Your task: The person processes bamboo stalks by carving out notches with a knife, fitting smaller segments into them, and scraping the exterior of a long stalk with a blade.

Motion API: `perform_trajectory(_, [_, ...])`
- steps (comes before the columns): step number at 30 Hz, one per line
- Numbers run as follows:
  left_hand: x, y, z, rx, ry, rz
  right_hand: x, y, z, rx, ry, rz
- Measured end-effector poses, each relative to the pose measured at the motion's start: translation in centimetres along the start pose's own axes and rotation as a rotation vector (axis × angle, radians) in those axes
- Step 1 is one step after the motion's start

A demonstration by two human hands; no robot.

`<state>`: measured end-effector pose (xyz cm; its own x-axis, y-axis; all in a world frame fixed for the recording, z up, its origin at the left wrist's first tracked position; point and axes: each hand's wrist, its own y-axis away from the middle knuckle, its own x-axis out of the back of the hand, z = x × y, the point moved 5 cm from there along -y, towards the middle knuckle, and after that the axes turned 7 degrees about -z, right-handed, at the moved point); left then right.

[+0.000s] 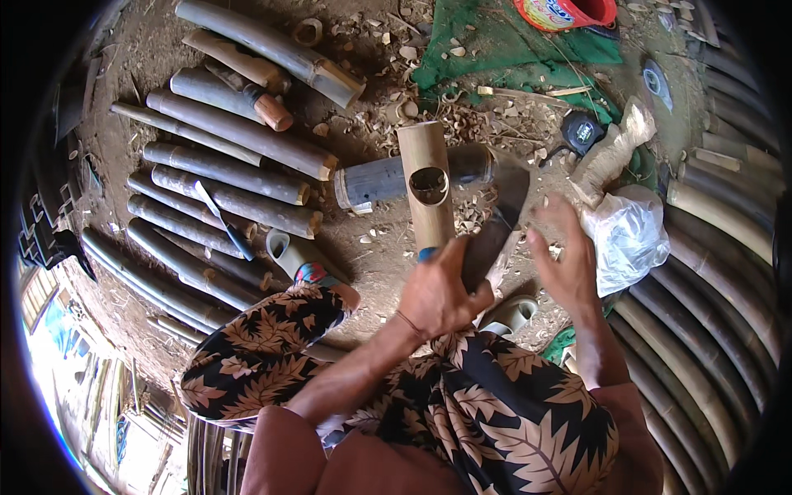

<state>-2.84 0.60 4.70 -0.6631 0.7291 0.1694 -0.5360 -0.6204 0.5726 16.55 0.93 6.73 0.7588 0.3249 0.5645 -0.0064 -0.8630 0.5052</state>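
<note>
My left hand (437, 293) is closed round a large knife with a broad dark blade (501, 219), which points up and to the right. Its handle is hidden in my fingers. Just beyond those knuckles lies a pale bamboo piece (429, 148) with an oval hole cut through its wall; it crosses over a dark bamboo length (371, 180) on the ground. A small blue part (426, 253) shows by my left fingers. To the right of the blade, my right hand (568, 257) is raised with fingers apart and nothing in it, slightly blurred.
Several bamboo poles (239, 132) lie at left, with a knife (221, 216) and a wooden-handled tool (268, 107) on them. More poles (701, 330) line the right. A plastic bag (627, 239), a tape measure (581, 130), green netting (462, 62) and a red bucket (594, 10) lie about.
</note>
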Motion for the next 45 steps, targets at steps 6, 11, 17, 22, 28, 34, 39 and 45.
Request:
perform_trajectory(6, [3.0, -0.5, 4.5, 0.029, 0.166, -0.308, -1.3, -2.3, -3.6, 0.811, 0.169, -0.145])
perform_trajectory(11, [6.7, -0.9, -3.5, -0.003, 0.689, 0.389, -1.5, -7.7, 1.2, 0.487, -0.857, 0.098])
perform_trajectory(17, [-0.3, -4.1, -14.4, 0.277, 0.517, 0.226, -4.5, -10.5, -0.4, 0.526, -0.715, 0.026])
perform_trajectory(22, [-1.1, -5.3, -12.5, 0.283, 0.393, 0.294, -5.3, -10.6, -0.2, 0.509, -0.719, 0.105])
perform_trajectory(28, [-2.4, -6.2, -14.9, 0.288, 0.420, 0.313, -5.8, -10.5, 1.3, 0.468, -0.814, 0.124])
perform_trajectory(34, [-2.2, -6.6, -14.9, 0.230, 0.454, 0.299, -5.5, -10.6, 2.9, 0.375, -1.069, 0.150])
perform_trajectory(39, [-2.0, -6.7, -14.6, 0.205, 0.487, 0.281, -5.5, -10.8, 4.8, 0.193, -1.170, 0.187])
perform_trajectory(45, [-1.8, -6.7, -14.4, 0.214, 0.567, 0.216, -6.1, -12.1, 7.4, -0.117, -1.413, 0.218])
